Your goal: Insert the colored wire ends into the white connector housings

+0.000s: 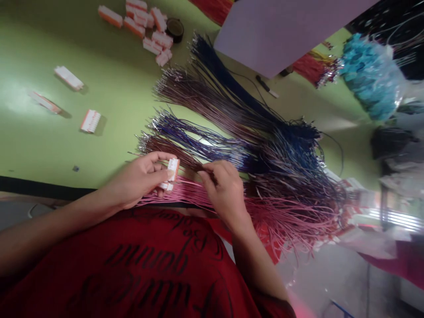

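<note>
Between the thumb and fingers of my left hand [145, 176] is a white connector housing [172, 169] with an orange side. My right hand [225, 187] is closed in a pinch at the brown wires [180, 152], just right of the housing; how many wires it grips is hidden by the fingers. Pink wires [195, 190] run beneath both hands along the table's near edge. Beyond the brown bundle lies a bundle of blue-violet wires [198, 137] with metal terminals at their left ends.
Several connector housings [134, 27] are heaped beside a roll of dark tape [175, 30] on the green table [29, 137]. Loose housings [69, 78] lie at left. Darker wire bundles [212, 97], a black pen [266, 86] and a bag of turquoise pieces [367, 75] lie farther off.
</note>
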The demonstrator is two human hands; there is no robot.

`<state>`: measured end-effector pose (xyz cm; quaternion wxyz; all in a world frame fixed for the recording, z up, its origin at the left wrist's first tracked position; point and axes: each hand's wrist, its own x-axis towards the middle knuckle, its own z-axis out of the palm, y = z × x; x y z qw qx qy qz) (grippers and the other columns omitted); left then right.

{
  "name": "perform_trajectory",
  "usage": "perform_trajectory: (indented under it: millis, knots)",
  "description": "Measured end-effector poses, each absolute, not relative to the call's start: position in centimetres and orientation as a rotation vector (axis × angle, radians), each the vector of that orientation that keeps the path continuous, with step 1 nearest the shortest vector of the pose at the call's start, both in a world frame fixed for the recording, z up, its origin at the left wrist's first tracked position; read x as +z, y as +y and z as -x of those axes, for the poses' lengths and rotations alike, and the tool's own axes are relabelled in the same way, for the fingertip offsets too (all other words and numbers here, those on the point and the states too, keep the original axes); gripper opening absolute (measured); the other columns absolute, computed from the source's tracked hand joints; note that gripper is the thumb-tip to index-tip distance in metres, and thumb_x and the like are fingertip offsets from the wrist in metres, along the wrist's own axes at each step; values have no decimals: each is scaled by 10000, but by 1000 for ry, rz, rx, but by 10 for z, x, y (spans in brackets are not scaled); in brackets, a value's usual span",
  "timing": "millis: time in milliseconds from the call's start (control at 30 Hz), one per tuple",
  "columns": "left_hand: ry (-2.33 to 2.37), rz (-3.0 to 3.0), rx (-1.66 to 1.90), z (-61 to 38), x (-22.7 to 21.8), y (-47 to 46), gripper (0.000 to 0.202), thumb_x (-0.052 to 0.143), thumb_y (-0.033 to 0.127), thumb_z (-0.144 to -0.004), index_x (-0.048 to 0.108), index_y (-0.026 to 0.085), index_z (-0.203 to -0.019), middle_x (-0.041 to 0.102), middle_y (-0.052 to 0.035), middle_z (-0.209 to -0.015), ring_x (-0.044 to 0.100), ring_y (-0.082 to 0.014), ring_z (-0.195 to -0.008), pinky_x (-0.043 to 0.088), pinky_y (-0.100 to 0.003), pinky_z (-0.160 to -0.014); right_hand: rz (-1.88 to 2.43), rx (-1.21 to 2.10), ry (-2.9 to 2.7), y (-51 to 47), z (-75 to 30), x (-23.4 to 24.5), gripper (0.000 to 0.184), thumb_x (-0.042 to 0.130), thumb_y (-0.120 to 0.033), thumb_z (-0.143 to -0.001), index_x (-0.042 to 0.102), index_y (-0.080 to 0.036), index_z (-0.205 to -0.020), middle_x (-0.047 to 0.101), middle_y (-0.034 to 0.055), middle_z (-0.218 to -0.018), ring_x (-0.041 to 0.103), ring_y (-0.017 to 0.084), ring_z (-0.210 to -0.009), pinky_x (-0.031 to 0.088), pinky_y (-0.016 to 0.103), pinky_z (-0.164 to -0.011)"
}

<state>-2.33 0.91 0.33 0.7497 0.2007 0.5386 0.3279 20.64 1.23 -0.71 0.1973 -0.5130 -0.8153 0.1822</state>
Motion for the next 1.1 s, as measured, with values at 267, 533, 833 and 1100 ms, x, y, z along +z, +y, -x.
perform_trajectory:
  millis: [267,533,833,1100]
  knots:
    - [1092,-470,640,21,0,9,522,924,310,-646,648,192,-1073,657,48,-676,644,-144,-552,465,-227,-461,1405,291,-2291,15,-238,-17,128,620,-175,-1040,714,-233,-974,779,61,-969,671,231,-912,462,379,-816]
    - [1013,-543,548,28,1,1,437,880,315,-703,642,213,-1055,683,43,-694,655,-148,-558,481,-238,-484,1444,536,-2032,3,-258,-1,115,648,-210,-1034,722,-249,-955,787,39,-929,727,211,-881,540,384,-836]
    - [1027,-624,542,20,-4,12,487,883,374,-715,709,205,-1136,730,-7,-807,696,-189,-684,550,-282,-598,876,1870,-1639,8,-178,51,238,804,-371,-969,707,-248,-1148,737,-13,-831,706,142,-750,590,283,-736]
    - [1107,-482,657,26,-2,26,540,904,329,-682,688,182,-1154,671,29,-735,608,-142,-588,489,-237,-498,1515,1506,-1514,38,-186,5,293,566,-538,-1045,575,-248,-1009,524,-79,-627,487,129,-567,442,260,-577]
